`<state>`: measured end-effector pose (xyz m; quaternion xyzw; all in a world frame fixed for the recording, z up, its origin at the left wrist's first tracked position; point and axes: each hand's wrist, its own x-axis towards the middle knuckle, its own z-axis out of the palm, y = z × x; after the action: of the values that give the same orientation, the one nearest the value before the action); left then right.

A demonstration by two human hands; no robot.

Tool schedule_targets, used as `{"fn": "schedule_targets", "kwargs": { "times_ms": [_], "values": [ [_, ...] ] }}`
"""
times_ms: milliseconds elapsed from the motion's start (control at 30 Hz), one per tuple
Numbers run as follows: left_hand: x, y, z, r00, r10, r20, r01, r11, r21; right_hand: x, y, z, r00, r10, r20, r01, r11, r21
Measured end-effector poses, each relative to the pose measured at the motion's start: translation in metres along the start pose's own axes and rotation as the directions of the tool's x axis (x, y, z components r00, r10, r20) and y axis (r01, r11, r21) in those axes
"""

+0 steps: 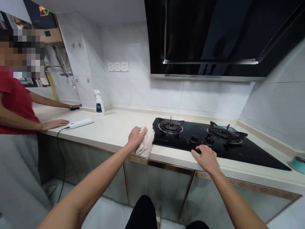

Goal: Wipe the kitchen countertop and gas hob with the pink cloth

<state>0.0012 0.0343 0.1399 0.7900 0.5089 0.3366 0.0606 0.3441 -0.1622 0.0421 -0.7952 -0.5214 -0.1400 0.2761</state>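
Observation:
My left hand (135,137) grips a crumpled white cloth (145,143) at the left edge of a black glass gas hob (250,152), over the front of the cream counter (114,127). The cloth hangs partly over the counter's front edge. My right hand (206,158) rests flat, fingers spread, on the hob's front edge just before the two control knobs (201,139). The hob has a left burner (170,126) and a right burner (226,133).
A person in a red top (14,101) stands at the left with both hands on the counter, near a white power strip (80,123). A white spray bottle (99,103) stands by the wall. A black range hood (214,38) hangs above. A teal container (297,163) sits far right.

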Motion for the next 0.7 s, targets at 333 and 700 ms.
{"fn": "schedule_targets", "kwargs": {
  "times_ms": [333, 700],
  "values": [
    [0.017, 0.119, 0.078, 0.871, 0.284, 0.4, -0.314, 0.949, 0.008, -0.002, 0.001, -0.002, 1.0, -0.017, 0.009, 0.017, 1.0, -0.011],
    [0.02, 0.143, 0.12, 0.683, 0.409, 0.605, -0.493, 0.87, -0.031, -0.002, 0.004, -0.003, 0.999, 0.016, 0.043, -0.014, 0.999, -0.05]
  ]
}}
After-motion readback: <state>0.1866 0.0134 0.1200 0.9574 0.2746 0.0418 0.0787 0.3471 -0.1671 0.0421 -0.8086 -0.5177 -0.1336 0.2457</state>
